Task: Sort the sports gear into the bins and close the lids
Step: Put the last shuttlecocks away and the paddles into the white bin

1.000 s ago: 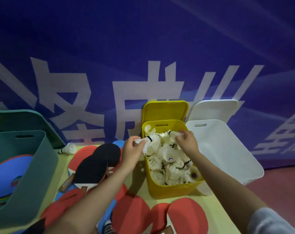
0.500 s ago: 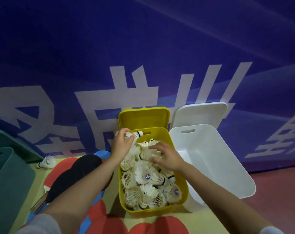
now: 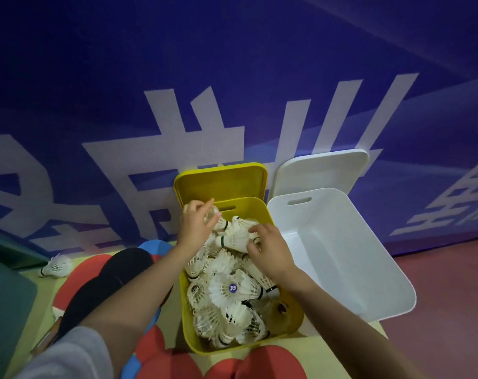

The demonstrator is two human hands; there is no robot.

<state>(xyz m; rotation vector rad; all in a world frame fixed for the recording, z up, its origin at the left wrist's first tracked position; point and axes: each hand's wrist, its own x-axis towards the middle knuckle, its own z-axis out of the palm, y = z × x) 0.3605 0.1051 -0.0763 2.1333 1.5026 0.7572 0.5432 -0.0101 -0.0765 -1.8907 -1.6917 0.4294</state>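
Over the far end of the yellow bin [image 3: 259, 343] both hands are down among the shuttlecocks [image 3: 232, 289], which heap nearly to the rim. Her left hand [image 3: 195, 228] has its fingers curled round one shuttlecock [image 3: 222, 222] near the far wall, its dark-banded cork poking out to the right. Her right hand [image 3: 270, 248] lies on top of the heap with fingers bent over the feathers; I cannot tell whether it grasps one or only presses them down. My guess is that the shuttlecock step is close to finished: the load is being settled so a lid can go on.

Next, I'd judge, the held one has to be let go low in the pile and anything standing proud pushed under the rim. One stray shuttlecock [image 3: 55, 266] lies on the counter [image 3: 175, 313] far to the left, by the green bin [image 3: 8, 310], and paddles [image 3: 106, 280] lie just beside the yellow bin on its left and near sides.

Room is tight. The yellow lid [image 3: 221, 181] leans on the blue wall [image 3: 232, 64] right behind its bin, and the white bin [image 3: 341, 255], nothing showing inside it, touches the yellow one on the right, its white lid [image 3: 322, 170] propped behind. The white bin's right corner hangs past the counter edge, so a nudge that way looks risky
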